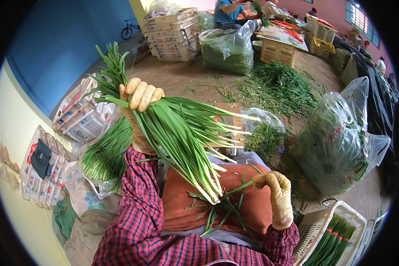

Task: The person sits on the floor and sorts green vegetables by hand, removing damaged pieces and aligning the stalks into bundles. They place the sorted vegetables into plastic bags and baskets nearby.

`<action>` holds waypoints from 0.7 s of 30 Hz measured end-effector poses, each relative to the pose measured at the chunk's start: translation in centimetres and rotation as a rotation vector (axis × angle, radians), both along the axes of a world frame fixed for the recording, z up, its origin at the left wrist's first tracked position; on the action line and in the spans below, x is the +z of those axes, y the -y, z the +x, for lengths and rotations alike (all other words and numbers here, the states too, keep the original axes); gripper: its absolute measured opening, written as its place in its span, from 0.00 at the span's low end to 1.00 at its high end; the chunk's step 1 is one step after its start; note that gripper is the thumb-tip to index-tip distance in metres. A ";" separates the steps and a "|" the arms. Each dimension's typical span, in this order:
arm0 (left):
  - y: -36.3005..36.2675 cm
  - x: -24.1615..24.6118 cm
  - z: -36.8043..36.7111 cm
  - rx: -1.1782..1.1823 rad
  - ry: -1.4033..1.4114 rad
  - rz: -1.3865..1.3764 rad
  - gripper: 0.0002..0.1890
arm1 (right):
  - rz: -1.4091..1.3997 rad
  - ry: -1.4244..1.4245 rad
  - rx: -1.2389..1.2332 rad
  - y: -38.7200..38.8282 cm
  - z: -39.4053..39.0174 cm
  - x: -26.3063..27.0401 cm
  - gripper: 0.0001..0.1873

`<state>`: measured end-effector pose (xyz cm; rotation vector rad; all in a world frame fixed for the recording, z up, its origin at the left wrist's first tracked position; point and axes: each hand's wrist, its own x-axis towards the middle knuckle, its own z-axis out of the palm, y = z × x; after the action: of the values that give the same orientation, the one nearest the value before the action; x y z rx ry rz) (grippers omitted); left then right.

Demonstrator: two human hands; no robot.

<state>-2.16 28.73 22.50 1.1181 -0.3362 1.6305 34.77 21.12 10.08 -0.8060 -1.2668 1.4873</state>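
My left hand [140,96], in a pale rubber glove, grips a bunch of garlic chives [183,129] near its leafy end. The white stem ends fan out to the right and down over my lap. My right hand [274,193], gloved too, pinches a single green leaf [241,187] between thumb and forefinger, right of the stem ends. Loose leaves [227,207] lie on the rust-coloured cushion [183,186] across my lap. Beside my left forearm, a larger pile of chives [108,153] rests on plastic.
Right of me stands a full clear plastic bag [332,143]; below it, a white crate [355,216] holds banded bundles [334,239]. Leaf scraps [282,86] cover the floor ahead. Stacked crates [173,35] stand further back, near a person in blue [227,13] at a low table [279,35].
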 end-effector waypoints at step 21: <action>0.8 0.6 -2.1 -0.170 -0.010 0.165 0.09 | 0.323 0.114 -0.061 -4.0 -4.9 1.8 0.16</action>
<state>-4.27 27.88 23.14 1.1870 -0.5530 1.4676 29.83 25.08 11.87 -0.7146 -1.5069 1.1613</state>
